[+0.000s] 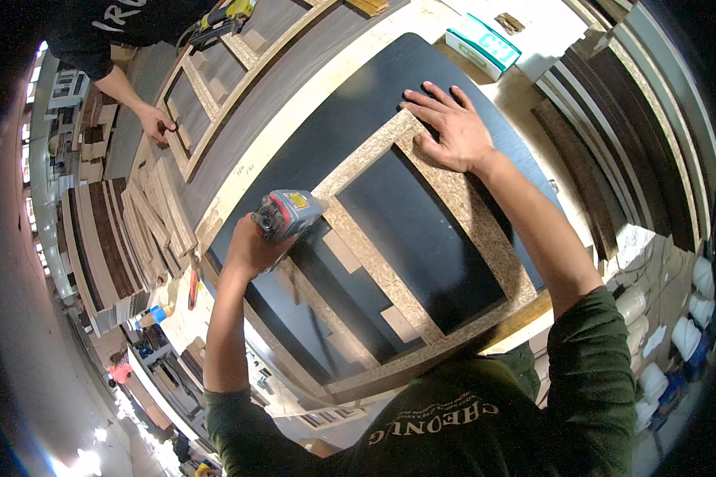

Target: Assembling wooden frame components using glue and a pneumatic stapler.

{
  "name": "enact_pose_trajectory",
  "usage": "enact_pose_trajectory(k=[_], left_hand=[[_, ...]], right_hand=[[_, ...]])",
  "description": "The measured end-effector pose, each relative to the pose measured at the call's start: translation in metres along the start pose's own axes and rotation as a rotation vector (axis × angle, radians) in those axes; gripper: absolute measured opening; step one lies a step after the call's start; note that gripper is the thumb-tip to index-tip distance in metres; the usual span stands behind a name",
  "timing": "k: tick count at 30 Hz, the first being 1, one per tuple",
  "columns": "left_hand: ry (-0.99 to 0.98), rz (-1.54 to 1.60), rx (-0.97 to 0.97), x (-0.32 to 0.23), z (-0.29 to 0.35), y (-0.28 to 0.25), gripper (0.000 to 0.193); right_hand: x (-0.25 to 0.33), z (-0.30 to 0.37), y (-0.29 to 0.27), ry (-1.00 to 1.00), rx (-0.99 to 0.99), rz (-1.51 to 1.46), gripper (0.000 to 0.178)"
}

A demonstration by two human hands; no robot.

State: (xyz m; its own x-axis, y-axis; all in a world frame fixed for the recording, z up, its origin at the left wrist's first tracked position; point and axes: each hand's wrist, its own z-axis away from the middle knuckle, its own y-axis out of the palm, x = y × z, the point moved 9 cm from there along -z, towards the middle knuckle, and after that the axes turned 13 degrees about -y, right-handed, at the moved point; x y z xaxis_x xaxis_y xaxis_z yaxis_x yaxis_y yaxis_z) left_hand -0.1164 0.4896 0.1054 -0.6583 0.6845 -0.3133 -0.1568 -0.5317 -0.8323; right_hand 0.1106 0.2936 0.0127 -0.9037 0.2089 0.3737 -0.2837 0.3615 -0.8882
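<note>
A frame of particleboard strips (461, 215) with cross pieces lies on a dark, glossy panel (326, 119) on the bench. My left hand (254, 248) is wrapped round a grey and red nail gun (291, 213) with a yellow label. The gun is over the frame's left side, and its body hides the nose, so I cannot tell if it touches the wood. Fingers spread, my right hand (453, 131) rests on the far right corner of the frame. Small wood blocks (343, 250) sit against a cross piece.
Across the bench, a co-worker's hand (154, 121) touches another wooden frame (247, 67), where a yellow-green tool (223, 20) lies. A green and white box (483, 46) stands beyond the panel. Stacked boards (612, 127) rise at right; more strips (103, 238) are piled at left.
</note>
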Motion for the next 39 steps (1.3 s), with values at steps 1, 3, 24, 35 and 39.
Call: enact_pose_trajectory(k=[1, 3, 24, 35, 39], left_hand=[[0.030, -0.048, -0.009, -0.002, -0.001, 0.001, 0.025], [-0.018, -0.031, 0.025, 0.001, -0.003, 0.003, 0.025], [-0.128, 0.004, -0.042, -0.070, 0.009, -0.019, 0.028], [-0.139, 0.056, 0.058, -0.133, -0.057, 0.009, 0.032], [-0.172, 0.013, 0.104, -0.135, -0.064, 0.022, 0.031]], right_hand=[[0.000, 0.000, 0.000, 0.000, 0.000, 0.004, 0.062], [0.001, 0.003, 0.001, 0.003, -0.002, -0.004, 0.063], [-0.002, 0.005, -0.011, 0.016, -0.046, -0.071, 0.063], [-0.011, 0.020, -0.001, 0.003, 0.387, -0.309, 0.081], [-0.013, 0.022, 0.000, 0.010, 0.349, -0.334, 0.079]])
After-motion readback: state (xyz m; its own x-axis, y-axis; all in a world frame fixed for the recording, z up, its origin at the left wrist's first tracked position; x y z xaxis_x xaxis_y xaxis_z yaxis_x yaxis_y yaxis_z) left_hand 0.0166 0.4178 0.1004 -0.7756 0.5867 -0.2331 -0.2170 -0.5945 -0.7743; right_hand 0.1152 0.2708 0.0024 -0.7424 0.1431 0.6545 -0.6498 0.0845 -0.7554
